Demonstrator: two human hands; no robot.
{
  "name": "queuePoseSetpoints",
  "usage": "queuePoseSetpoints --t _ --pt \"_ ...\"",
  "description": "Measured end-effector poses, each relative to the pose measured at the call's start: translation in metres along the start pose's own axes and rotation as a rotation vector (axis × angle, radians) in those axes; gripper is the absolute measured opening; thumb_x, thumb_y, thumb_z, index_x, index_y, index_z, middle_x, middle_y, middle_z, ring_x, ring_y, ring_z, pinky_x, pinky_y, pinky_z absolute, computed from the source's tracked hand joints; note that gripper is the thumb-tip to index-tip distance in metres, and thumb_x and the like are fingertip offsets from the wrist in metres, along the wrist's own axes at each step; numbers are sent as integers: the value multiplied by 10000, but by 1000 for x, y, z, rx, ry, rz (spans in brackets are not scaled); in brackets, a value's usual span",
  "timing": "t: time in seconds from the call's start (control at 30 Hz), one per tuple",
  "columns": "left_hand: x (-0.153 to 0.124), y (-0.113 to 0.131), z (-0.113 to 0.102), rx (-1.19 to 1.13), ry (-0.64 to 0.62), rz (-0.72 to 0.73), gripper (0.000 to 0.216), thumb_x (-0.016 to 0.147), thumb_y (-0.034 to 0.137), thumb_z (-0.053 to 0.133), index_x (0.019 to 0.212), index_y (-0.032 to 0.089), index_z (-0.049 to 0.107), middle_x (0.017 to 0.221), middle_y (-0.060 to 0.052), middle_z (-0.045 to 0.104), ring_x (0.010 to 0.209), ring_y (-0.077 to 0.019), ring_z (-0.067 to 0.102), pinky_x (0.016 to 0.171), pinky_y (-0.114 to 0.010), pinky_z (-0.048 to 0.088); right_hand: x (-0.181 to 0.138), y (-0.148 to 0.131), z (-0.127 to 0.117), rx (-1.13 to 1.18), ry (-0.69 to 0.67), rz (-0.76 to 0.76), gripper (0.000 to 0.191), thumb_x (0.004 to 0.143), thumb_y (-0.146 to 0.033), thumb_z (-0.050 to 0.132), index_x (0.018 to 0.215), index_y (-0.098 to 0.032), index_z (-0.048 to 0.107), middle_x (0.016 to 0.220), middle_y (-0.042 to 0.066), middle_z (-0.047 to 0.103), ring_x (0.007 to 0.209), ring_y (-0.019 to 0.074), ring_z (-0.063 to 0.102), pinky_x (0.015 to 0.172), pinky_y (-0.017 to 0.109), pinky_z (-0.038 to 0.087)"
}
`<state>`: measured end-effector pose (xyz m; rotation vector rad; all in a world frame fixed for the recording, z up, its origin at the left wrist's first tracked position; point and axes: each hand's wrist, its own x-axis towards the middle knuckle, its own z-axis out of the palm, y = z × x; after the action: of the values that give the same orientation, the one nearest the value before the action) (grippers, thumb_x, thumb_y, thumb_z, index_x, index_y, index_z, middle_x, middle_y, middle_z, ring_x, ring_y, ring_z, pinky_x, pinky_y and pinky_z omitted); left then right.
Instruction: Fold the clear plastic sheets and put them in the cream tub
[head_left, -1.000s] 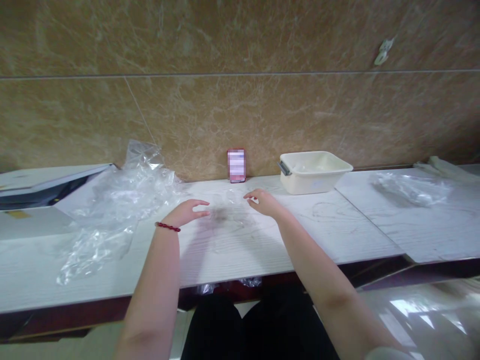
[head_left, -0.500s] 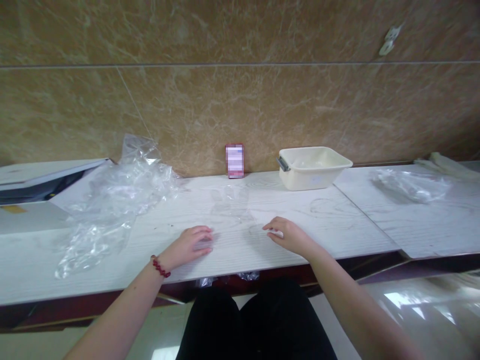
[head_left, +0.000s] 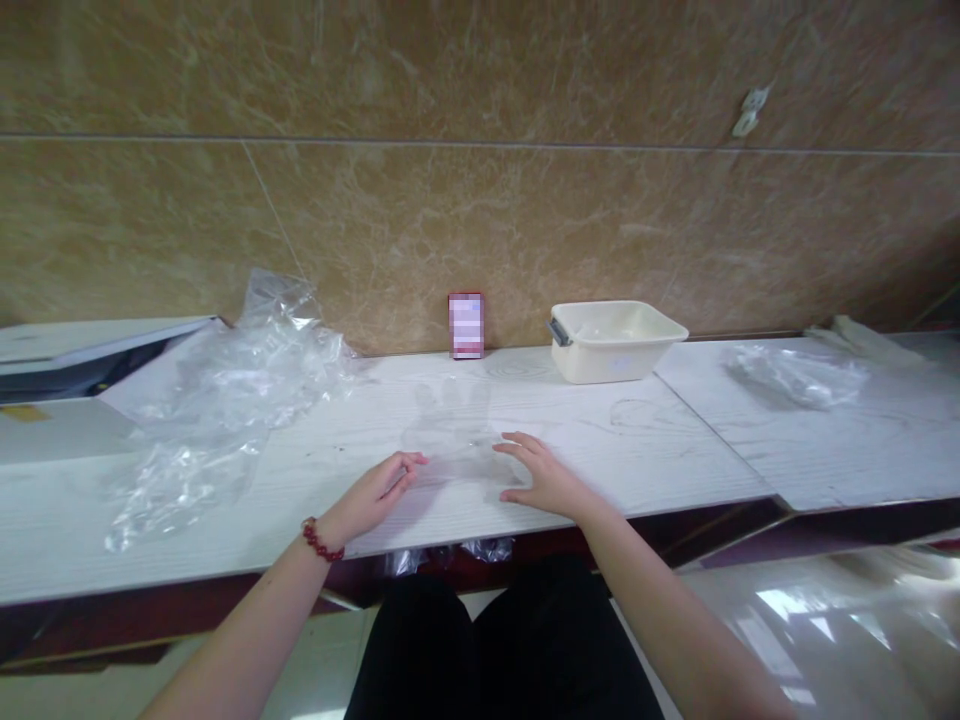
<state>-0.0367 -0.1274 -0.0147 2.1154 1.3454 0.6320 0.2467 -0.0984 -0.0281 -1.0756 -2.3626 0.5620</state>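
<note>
A clear plastic glove [head_left: 450,425] lies flat on the white table [head_left: 675,450], fingers pointing toward the wall. My left hand [head_left: 379,492], with a red bead bracelet at the wrist, rests at the glove's lower left edge, fingers loosely curled and touching the plastic. My right hand [head_left: 538,478] lies open at the glove's lower right edge, fingers stretched flat on the cuff. Neither hand has lifted the glove.
A heap of crumpled clear plastic [head_left: 225,390] lies at the left. A small pink box [head_left: 466,325] stands against the marble wall. A cream plastic basin [head_left: 615,340] sits right of it. Another clear bag [head_left: 795,372] lies far right. Flat boxes [head_left: 82,350] are stacked far left.
Both hands drew back from mid-table toward the near edge, then closed in toward each other on the glove's cuff. The glove now lies flat and spread out.
</note>
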Motion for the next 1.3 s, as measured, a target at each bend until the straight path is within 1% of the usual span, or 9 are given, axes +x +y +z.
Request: queuePoseSetpoints --t 0.13,0.27,0.33,0.43,0.53,0.6,0.83,1.03,1.3 --pt "-7 4 -1 -78 8 -38 199 830 372 290 823 205 397 1100 -67 525 1022 -160 470 891 -350 351 26 13 3 6 -74 -103 537 634 -277 632 1142 -242 462 1264 71 371 1200 187 268 960 371 264" --pt "-12 -2 -1 -97 5 -23 201 812 376 341 853 198 424 1113 -68 517 1016 -151 477 877 -327 367 40 18 7 46 -152 -142 223 716 -159 522 918 -201 606 1147 60 505 1090 160 427 904 308 334" --pt "-13 -6 0 -51 -19 19 275 747 394 459 941 199 439 1149 -71 490 1037 -165 462 885 -333 368 41 16 8 56 -170 -124 196 743 -159 476 873 -191 618 1032 50 579 986 149 508 851 284 373" --pt "-8 -10 2 122 22 76 392 677 378 550 1023 215 464 1158 -62 480 1059 -184 441 923 -358 334 37 12 7 47 -159 -72 203 761 -205 458 894 -194 610 897 30 625 850 141 563 763 257 405" --pt "1 -11 3 232 55 114 198 728 335 481 867 217 557 1107 -43 517 1076 -183 425 940 -344 311 37 10 6 35 -114 -9 200 760 -238 463 894 -190 604 822 19 633 731 124 574 677 228 409" --pt "8 -11 2 211 69 102 192 753 340 437 789 207 570 1075 -40 538 1048 -177 451 919 -322 335 40 10 5 22 -84 32 193 759 -265 464 867 -186 604 759 11 631 662 113 563 624 214 400" --pt "44 -19 -1 -2 274 -172 349 727 427 427 902 155 557 927 -57 606 886 -178 537 815 -303 395 79 13 3 -27 26 229 204 753 -331 469 757 -159 579 743 20 617 661 94 540 606 184 374" --pt "82 -24 -5 -162 415 -399 258 653 391 462 702 154 549 670 -4 582 653 -149 527 593 -247 386 116 6 -9 -164 -95 495 285 712 -409 485 755 -150 597 764 44 614 666 126 539 550 197 351" --pt "122 -39 -9 -225 438 -568 176 595 334 479 588 158 471 490 38 455 498 -115 455 477 -219 324 143 13 -4 -125 -60 542 189 663 -302 525 752 -156 605 751 40 618 661 127 543 536 191 348"
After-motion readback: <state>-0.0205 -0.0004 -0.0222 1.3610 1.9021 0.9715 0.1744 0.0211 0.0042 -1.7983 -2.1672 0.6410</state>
